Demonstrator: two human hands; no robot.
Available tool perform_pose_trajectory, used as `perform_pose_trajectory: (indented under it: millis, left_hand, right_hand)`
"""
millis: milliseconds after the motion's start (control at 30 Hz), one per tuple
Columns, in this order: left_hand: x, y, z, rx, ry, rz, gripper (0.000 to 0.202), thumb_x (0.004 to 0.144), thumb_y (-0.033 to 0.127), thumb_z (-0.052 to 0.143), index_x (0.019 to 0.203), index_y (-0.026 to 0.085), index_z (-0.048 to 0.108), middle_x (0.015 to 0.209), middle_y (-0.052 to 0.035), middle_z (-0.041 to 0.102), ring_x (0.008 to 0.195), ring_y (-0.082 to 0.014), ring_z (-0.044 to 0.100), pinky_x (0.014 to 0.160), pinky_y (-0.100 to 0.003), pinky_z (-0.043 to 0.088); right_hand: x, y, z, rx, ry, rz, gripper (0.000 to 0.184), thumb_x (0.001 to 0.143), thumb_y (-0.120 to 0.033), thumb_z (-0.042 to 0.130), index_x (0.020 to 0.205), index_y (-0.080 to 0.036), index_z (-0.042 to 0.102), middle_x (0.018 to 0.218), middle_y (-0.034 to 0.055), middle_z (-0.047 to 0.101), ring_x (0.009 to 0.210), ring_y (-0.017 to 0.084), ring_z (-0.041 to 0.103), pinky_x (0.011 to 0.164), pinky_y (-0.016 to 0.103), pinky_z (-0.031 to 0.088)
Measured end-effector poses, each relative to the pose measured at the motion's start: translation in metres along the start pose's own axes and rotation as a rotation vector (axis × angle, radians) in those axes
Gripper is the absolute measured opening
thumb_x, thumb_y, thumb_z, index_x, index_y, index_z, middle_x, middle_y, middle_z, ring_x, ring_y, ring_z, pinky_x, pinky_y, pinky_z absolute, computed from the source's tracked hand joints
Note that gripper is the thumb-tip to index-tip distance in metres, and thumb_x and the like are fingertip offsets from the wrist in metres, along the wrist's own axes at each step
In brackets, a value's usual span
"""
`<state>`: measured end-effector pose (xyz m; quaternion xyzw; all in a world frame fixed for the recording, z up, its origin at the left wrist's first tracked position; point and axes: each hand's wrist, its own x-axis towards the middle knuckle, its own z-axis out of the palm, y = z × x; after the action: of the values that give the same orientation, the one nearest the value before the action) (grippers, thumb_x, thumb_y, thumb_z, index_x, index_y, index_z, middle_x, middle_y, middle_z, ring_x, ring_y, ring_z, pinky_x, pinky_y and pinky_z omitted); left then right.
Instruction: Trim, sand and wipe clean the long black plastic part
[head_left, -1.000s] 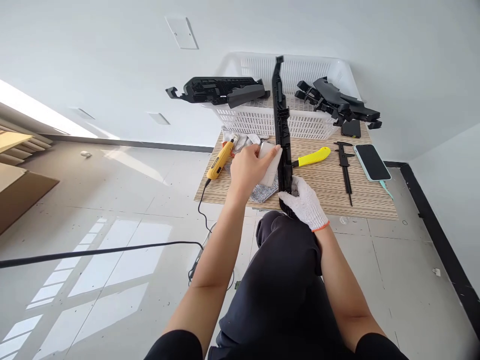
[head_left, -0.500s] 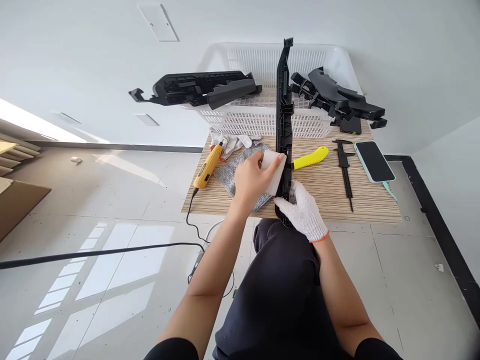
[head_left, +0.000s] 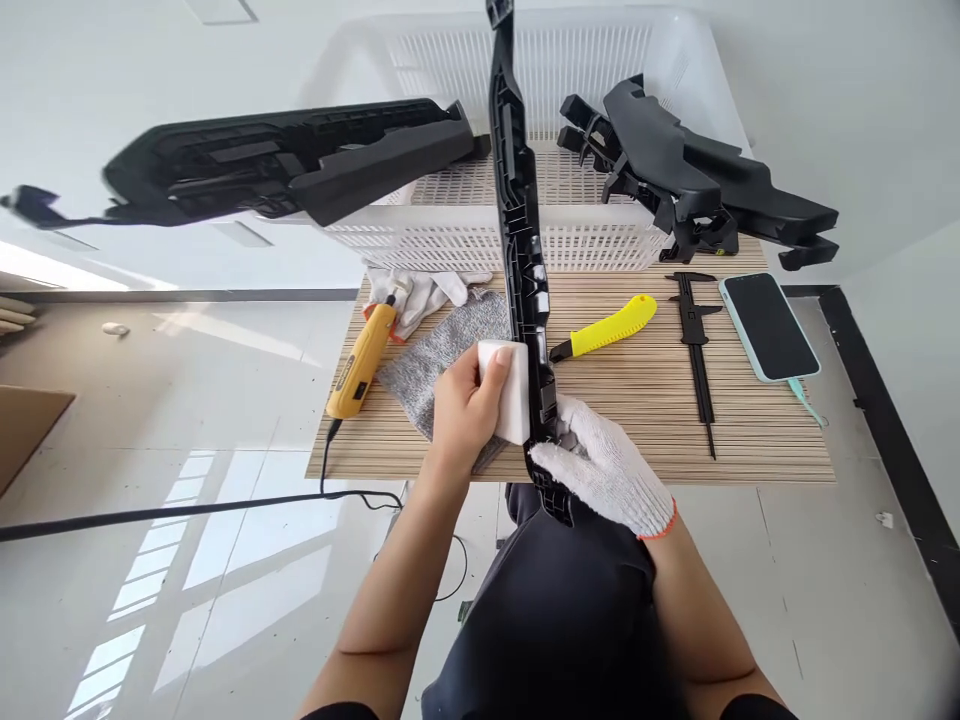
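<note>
My bare left hand [head_left: 471,405] grips a white sponge block [head_left: 514,405] and presses it against the left side of a long black plastic trim piece [head_left: 517,215]. The trim piece stands lengthwise in front of me, its far end rising over the basket and its ribbed side showing. My right hand [head_left: 600,462], in a white knit glove with an orange cuff, is closed around its near end, thumb on top. Beneath the left hand lies a grey cloth [head_left: 450,355]. A yellow-handled knife [head_left: 613,327] rests just right of the trim piece.
A white plastic basket [head_left: 480,228] at the back carries black plastic parts [head_left: 315,165] on its left and more black parts [head_left: 690,165] on its right. A yellow corded rotary tool [head_left: 362,362], a glove [head_left: 427,295], black calipers [head_left: 695,335] and a phone [head_left: 771,325] lie on the table [head_left: 630,430].
My view has moved closer to the table. The trim piece now leans more to the left, showing more of its ribbed side. The sponge sits lower along it, near my right hand.
</note>
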<state>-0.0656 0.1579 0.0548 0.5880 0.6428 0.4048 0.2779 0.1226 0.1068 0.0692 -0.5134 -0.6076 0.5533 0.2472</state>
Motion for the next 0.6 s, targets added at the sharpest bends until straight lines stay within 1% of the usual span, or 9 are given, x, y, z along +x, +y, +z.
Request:
perform_pose_trajectory:
  millis: [133, 300, 500, 600]
  left_hand:
    - [-0.004, -0.006, 0.000, 0.024, -0.030, 0.005, 0.055, 0.095, 0.066, 0.045, 0.064, 0.020, 0.039, 0.054, 0.0037, 0.041, 0.051, -0.0102, 0.035, 0.050, -0.027, 0.023]
    - [-0.009, -0.010, -0.004, 0.033, -0.093, -0.012, 0.054, 0.093, 0.067, 0.047, 0.065, 0.020, 0.043, 0.054, 0.0037, 0.042, 0.050, -0.0106, 0.037, 0.049, -0.027, 0.026]
    - [-0.012, -0.015, -0.006, 0.020, -0.113, -0.024, 0.053, 0.092, 0.066, 0.048, 0.065, 0.020, 0.046, 0.054, 0.0030, 0.043, 0.051, -0.0115, 0.037, 0.050, -0.027, 0.026]
    - [-0.013, -0.017, -0.006, -0.004, -0.118, -0.050, 0.052, 0.091, 0.065, 0.048, 0.066, 0.020, 0.048, 0.056, 0.0024, 0.044, 0.053, -0.0122, 0.038, 0.050, -0.027, 0.028]
  right_hand:
    - [-0.002, -0.002, -0.009, 0.014, -0.081, 0.021, 0.040, 0.091, -0.037, 0.066, 0.129, -0.030, 0.058, 0.095, -0.0042, 0.074, 0.079, 0.016, 0.068, 0.075, 0.030, 0.050]
    - [-0.004, -0.005, -0.016, -0.050, -0.125, 0.042, 0.036, 0.090, -0.036, 0.066, 0.126, -0.032, 0.061, 0.087, -0.0049, 0.072, 0.078, 0.016, 0.067, 0.070, 0.028, 0.048]
    - [-0.003, -0.006, -0.018, -0.126, -0.145, 0.015, 0.040, 0.088, -0.034, 0.066, 0.128, -0.032, 0.062, 0.086, -0.0037, 0.072, 0.077, 0.018, 0.068, 0.067, 0.027, 0.045]
    - [-0.002, -0.008, -0.016, -0.155, -0.138, 0.019, 0.036, 0.086, -0.035, 0.067, 0.122, -0.032, 0.064, 0.085, -0.0043, 0.072, 0.074, 0.017, 0.067, 0.065, 0.026, 0.042]
